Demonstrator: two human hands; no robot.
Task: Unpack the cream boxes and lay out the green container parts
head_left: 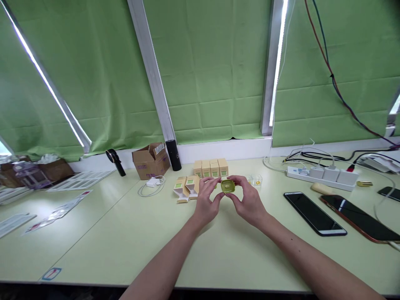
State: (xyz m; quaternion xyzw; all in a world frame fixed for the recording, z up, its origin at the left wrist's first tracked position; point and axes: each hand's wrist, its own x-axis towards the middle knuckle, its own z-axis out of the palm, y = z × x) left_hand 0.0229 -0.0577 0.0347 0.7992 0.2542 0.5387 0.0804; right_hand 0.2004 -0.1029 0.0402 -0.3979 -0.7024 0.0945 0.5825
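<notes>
A small olive-green square box (228, 186), shallow and hollow on the side facing me, is held up over the table. My right hand (250, 203) pinches its right side between thumb and fingers. At its left edge, my left hand (207, 200) has its thumb and fingertips closed on it. A bit of yellow-green shows between the left fingers, too small to name. Just behind my left hand lie two opened small cartons (186, 187) with green labels. Several closed cartons (211, 167) stand in a row farther back. Clear plastic pieces (256, 180) with yellow bits lie behind my right hand.
Two phones (315, 213) (359, 216) lie at the right, before a white power strip (321, 177) with cables. Back left are a brown cardboard box (151, 162), a black cylinder (173, 155), a white charger (153, 182) and a black handheld device (115, 161).
</notes>
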